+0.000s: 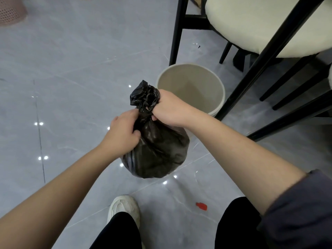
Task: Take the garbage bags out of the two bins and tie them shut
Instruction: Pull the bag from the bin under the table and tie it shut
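A full black garbage bag (159, 151) hangs above the grey floor in the middle of the view, its neck twisted and bunched. My right hand (170, 108) is shut around the gathered top of the bag, with the loose plastic sticking out above my fist. My left hand (124, 132) grips the bag just under the neck, on its left side. Behind the bag stands a round beige bin (213, 81) with no liner in it. A pink perforated bin (10, 11) shows at the top left corner, partly cut off.
Black chair legs (177, 31) and a cream seat cushion (251, 20) crowd the right side, close to the beige bin. A small red scrap (201, 206) lies on the floor near my white shoe (124, 207). Glossy grey tiles (71, 72) spread out to the left.
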`<control>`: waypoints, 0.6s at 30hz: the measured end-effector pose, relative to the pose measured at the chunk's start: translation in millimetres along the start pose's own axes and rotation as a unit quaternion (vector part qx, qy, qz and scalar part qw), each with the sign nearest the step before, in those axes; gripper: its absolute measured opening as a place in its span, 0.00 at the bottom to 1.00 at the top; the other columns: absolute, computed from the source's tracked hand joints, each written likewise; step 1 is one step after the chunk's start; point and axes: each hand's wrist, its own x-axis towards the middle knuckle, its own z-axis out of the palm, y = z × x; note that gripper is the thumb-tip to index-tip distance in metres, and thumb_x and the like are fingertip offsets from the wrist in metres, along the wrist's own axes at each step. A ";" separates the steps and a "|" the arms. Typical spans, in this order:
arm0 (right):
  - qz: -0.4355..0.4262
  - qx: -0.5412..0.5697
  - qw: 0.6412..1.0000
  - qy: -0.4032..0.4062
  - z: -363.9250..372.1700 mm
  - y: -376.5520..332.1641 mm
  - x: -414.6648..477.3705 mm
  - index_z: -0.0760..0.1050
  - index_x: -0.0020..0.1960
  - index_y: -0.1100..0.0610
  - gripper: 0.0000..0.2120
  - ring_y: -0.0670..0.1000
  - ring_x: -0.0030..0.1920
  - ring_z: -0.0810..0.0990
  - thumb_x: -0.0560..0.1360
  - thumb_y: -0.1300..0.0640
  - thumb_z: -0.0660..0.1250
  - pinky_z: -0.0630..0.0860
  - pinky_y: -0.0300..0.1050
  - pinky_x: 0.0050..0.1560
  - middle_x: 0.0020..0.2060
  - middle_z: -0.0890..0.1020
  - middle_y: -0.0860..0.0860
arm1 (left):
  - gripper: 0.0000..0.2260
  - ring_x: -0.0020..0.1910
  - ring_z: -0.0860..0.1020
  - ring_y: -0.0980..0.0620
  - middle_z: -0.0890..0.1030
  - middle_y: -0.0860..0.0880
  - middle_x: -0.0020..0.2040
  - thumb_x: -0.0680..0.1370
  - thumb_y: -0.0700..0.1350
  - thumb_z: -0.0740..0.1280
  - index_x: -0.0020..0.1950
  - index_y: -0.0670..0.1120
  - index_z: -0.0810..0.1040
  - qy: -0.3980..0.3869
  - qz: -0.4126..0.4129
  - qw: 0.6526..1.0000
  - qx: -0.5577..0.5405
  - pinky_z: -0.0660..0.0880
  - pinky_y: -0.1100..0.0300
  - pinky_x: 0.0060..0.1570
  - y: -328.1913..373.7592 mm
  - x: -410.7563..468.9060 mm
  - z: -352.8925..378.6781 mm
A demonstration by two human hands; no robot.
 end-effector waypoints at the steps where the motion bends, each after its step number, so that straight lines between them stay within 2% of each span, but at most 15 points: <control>1: -0.002 0.001 1.000 -0.001 -1.3 0.8 0.0 0.66 0.30 0.52 0.16 0.48 0.33 0.73 0.72 0.67 0.56 0.68 0.40 0.34 0.27 0.74 0.47 | 0.26 0.59 0.74 0.41 0.77 0.46 0.54 0.61 0.40 0.54 0.58 0.44 0.76 0.001 0.001 1.000 -0.011 0.70 0.44 0.58 -1.2 1.9 -1.5; 4: -0.011 -0.003 1.000 -0.013 -2.2 2.9 -2.3 0.64 0.30 0.52 0.16 0.48 0.34 0.71 0.73 0.68 0.56 0.67 0.35 0.34 0.28 0.72 0.45 | 0.27 0.61 0.73 0.40 0.77 0.44 0.57 0.61 0.38 0.52 0.54 0.44 0.80 0.018 -0.029 0.998 -0.047 0.69 0.41 0.61 -3.5 7.5 -5.1; 5: -0.017 -0.009 1.000 -0.017 -1.8 3.0 -3.4 0.63 0.30 0.52 0.17 0.47 0.33 0.69 0.73 0.68 0.56 0.65 0.32 0.32 0.28 0.71 0.45 | 0.24 0.61 0.73 0.40 0.77 0.44 0.57 0.62 0.38 0.53 0.53 0.44 0.79 0.034 -0.042 0.998 -0.044 0.69 0.41 0.61 -4.5 9.6 -5.2; 7: -0.024 -0.017 0.999 -0.022 -1.4 3.8 -4.1 0.62 0.30 0.52 0.16 0.47 0.33 0.67 0.73 0.68 0.56 0.64 0.34 0.30 0.28 0.70 0.45 | 0.18 0.61 0.71 0.42 0.74 0.45 0.59 0.68 0.38 0.59 0.57 0.47 0.75 0.083 -0.086 0.993 0.000 0.67 0.45 0.63 -4.2 10.5 -5.6; 8: -0.024 -0.015 0.999 -0.023 -1.8 4.5 -3.4 0.62 0.30 0.52 0.16 0.47 0.33 0.66 0.73 0.67 0.56 0.64 0.36 0.31 0.28 0.70 0.46 | 0.15 0.58 0.71 0.43 0.74 0.47 0.57 0.70 0.39 0.63 0.56 0.48 0.73 0.111 -0.110 0.988 0.019 0.68 0.47 0.61 -3.6 8.5 -5.7; 10: -0.019 -0.002 1.000 -0.019 -2.5 5.7 -1.3 0.62 0.30 0.51 0.17 0.46 0.31 0.66 0.74 0.66 0.57 0.63 0.37 0.31 0.27 0.69 0.45 | 0.08 0.48 0.75 0.46 0.78 0.51 0.45 0.72 0.41 0.65 0.49 0.50 0.72 0.144 -0.130 0.981 0.003 0.70 0.51 0.51 -2.3 6.1 -5.5; 11: -0.015 0.003 1.000 -0.018 -2.7 5.7 -0.3 0.62 0.30 0.51 0.17 0.45 0.30 0.65 0.74 0.66 0.57 0.63 0.36 0.31 0.27 0.69 0.45 | 0.04 0.45 0.76 0.47 0.78 0.52 0.40 0.74 0.42 0.64 0.45 0.50 0.72 0.130 -0.123 0.984 -0.018 0.71 0.53 0.46 -1.5 4.8 -5.5; 12: -0.013 0.005 1.000 -0.018 -2.8 6.0 0.9 0.62 0.30 0.51 0.17 0.45 0.30 0.65 0.74 0.66 0.57 0.62 0.36 0.30 0.26 0.68 0.45 | 0.04 0.44 0.76 0.47 0.77 0.53 0.38 0.75 0.43 0.62 0.43 0.51 0.72 0.100 -0.111 0.988 -0.050 0.70 0.55 0.44 -0.3 3.9 -5.2; 14: -0.013 0.002 1.000 -0.018 -2.2 6.3 2.5 0.62 0.30 0.52 0.17 0.46 0.30 0.65 0.73 0.66 0.57 0.63 0.39 0.31 0.27 0.68 0.46 | 0.06 0.47 0.74 0.50 0.74 0.55 0.40 0.76 0.46 0.59 0.41 0.55 0.70 0.032 -0.083 0.987 -0.134 0.66 0.58 0.45 -0.5 0.0 -4.8; 15: -0.014 -0.002 1.000 -0.017 -2.2 6.5 3.5 0.62 0.30 0.52 0.16 0.46 0.30 0.65 0.73 0.66 0.57 0.63 0.40 0.32 0.27 0.69 0.46 | 0.03 0.49 0.73 0.52 0.74 0.55 0.43 0.75 0.49 0.58 0.43 0.57 0.70 0.003 -0.071 0.984 -0.162 0.65 0.60 0.47 0.8 -3.2 -5.8; 16: -0.015 -0.005 1.000 -0.016 -2.3 7.2 4.4 0.62 0.31 0.53 0.15 0.47 0.31 0.66 0.73 0.67 0.57 0.64 0.41 0.32 0.27 0.69 0.47 | 0.06 0.51 0.72 0.56 0.74 0.56 0.46 0.72 0.54 0.58 0.47 0.57 0.69 -0.021 -0.052 0.983 -0.176 0.66 0.63 0.49 2.3 -7.1 -6.8; 18: -0.015 -0.010 1.000 -0.013 -3.6 8.1 6.0 0.63 0.31 0.53 0.15 0.46 0.32 0.67 0.73 0.66 0.56 0.65 0.40 0.33 0.29 0.70 0.46 | 0.19 0.52 0.72 0.66 0.73 0.60 0.52 0.67 0.61 0.60 0.56 0.58 0.67 -0.054 -0.014 0.980 -0.189 0.65 0.74 0.50 3.6 -15.0 -4.3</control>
